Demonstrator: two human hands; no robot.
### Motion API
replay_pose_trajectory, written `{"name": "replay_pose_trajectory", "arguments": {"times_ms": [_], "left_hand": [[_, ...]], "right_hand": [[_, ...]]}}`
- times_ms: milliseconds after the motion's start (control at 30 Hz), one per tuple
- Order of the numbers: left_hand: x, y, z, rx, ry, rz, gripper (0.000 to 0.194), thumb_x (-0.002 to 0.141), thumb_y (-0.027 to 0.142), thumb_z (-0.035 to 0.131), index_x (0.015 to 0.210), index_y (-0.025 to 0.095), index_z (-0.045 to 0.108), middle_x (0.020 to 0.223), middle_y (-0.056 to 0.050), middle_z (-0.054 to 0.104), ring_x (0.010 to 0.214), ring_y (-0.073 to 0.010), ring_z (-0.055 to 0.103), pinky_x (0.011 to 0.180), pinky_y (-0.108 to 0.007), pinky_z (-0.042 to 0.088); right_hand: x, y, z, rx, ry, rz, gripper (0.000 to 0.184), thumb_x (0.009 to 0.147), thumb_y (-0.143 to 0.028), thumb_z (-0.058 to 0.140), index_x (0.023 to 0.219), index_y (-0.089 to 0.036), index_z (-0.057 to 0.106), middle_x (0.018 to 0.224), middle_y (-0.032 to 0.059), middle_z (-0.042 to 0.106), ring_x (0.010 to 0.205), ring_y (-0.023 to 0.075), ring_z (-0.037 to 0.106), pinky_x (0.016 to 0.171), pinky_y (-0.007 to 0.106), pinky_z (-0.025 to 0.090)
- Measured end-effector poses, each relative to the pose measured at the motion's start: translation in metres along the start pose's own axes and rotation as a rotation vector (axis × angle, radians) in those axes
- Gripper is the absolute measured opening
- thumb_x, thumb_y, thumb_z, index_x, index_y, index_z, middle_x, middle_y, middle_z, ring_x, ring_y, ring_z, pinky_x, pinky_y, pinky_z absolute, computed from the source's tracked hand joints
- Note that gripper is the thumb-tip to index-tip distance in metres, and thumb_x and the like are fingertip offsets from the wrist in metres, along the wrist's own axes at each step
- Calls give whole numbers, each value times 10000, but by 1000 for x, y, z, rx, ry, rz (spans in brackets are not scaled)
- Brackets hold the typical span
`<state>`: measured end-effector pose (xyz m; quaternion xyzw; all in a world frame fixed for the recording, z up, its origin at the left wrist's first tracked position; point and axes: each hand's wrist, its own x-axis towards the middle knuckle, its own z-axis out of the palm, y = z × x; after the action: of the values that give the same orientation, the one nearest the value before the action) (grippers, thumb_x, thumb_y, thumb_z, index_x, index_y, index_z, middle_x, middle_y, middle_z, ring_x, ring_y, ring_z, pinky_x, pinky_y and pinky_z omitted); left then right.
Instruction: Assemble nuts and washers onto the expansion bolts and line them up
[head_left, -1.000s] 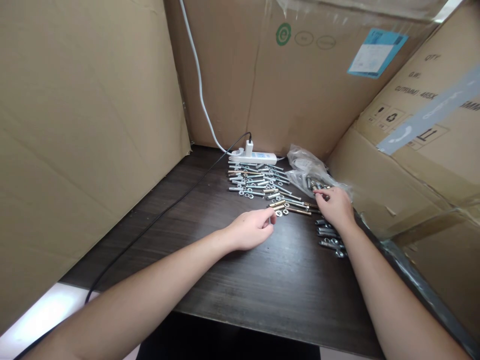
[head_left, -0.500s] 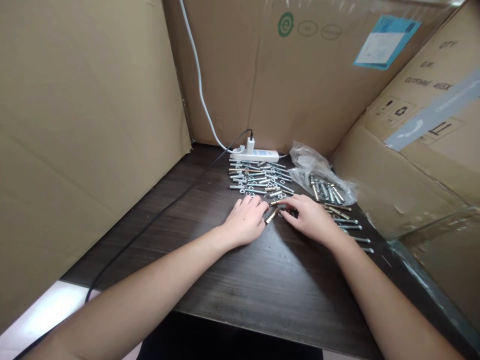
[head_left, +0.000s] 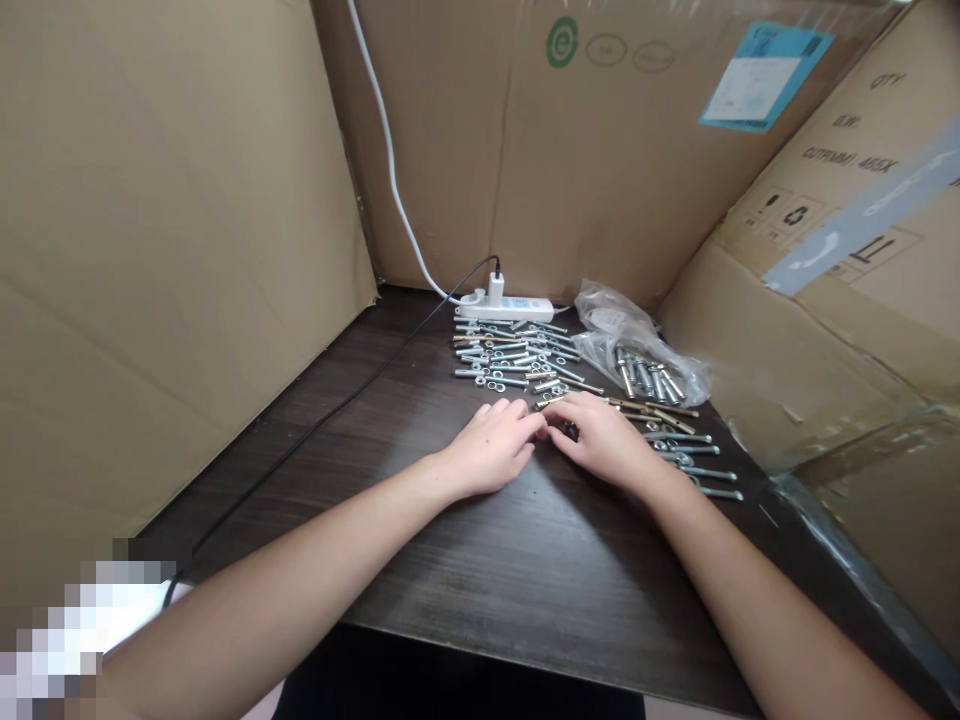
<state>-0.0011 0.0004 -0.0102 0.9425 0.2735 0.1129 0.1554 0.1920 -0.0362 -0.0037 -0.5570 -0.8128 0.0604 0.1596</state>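
My left hand (head_left: 495, 447) rests low over the dark table with its fingers curled. The fingertips meet those of my right hand (head_left: 604, 440), which is closed in a pinch. Whatever lies between the fingertips is hidden. A metal sleeve (head_left: 551, 403) shows just beyond my right fingers. Behind the hands, bolts (head_left: 506, 380) lie in rows among sleeves, nuts and washers (head_left: 496, 387). To the right of my right hand are more bolts (head_left: 712, 473), brass-coloured sleeves (head_left: 671, 420) and small washers, partly covered by the hand.
A clear plastic bag (head_left: 622, 325) holds several bolt assemblies at the back right. Behind the rows stands a white power strip (head_left: 517, 308), with a black cable (head_left: 352, 400) crossing the table's left side. Cardboard boxes (head_left: 442, 150) wall in the back and sides.
My two hands have come together at the fingertips. The brass-coloured sleeve seen between them before is now hidden. The whole view has shifted slightly.
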Motion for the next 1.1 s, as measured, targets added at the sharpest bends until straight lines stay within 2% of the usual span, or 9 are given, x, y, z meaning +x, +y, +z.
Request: {"name": "replay_pose_trajectory", "arguments": {"times_ms": [200,367,467,567,767,933,1100], "left_hand": [[2,-3,3,-8,51,-37,197,866,161,412,1043,179,498,1017,-61,548,958,-202,508,852,-335,414],[3,0,0,-32,8,-103,254,845,176,403,1080,165,498,1022,-77,604,959,-229,549,868,-365,419],[3,2,-5,-53,-29,-133,334,859,188,370,1181,152,452,1019,-94,629,941,-250,578,851,-383,430],[3,3,-8,-78,-39,-133,375,874,184,336,1240,153,415,1034,-96,644,966,-256,594,866,-387,432],[2,0,-5,-241,32,-133,363,904,185,300,1249,209,411,1195,-66,599,1049,-213,584,906,-346,444],[3,-2,-1,-345,85,-128,310,965,314,277,1216,216,430,1181,-67,597,1047,-209,583,907,-353,452],[3,-2,0,-424,97,-103,315,970,299,278,1230,235,444,1217,-44,583,1084,-189,559,952,-334,428]], "right_hand": [[0,1,2,29,-10,2,165,820,-181,529,924,-230,647,916,43,649,901,203,575,835,353,459],[-2,3,-1,40,15,5,184,803,-175,538,941,-227,647,961,48,642,933,207,578,851,347,457],[-4,5,-5,13,46,52,187,799,-202,545,954,-217,648,944,57,641,899,212,584,807,340,466],[-5,7,-7,-7,23,98,184,807,-226,544,956,-223,653,921,53,630,846,198,588,765,318,468],[-5,6,-5,-34,-21,158,129,822,-236,527,879,-215,641,871,40,607,773,176,592,711,291,460],[-5,5,-6,-41,-36,180,125,828,-265,527,859,-217,639,847,37,603,725,166,588,668,277,450],[-6,5,-13,-104,17,258,143,826,-301,537,878,-228,649,862,35,627,717,167,588,629,270,420]]}}
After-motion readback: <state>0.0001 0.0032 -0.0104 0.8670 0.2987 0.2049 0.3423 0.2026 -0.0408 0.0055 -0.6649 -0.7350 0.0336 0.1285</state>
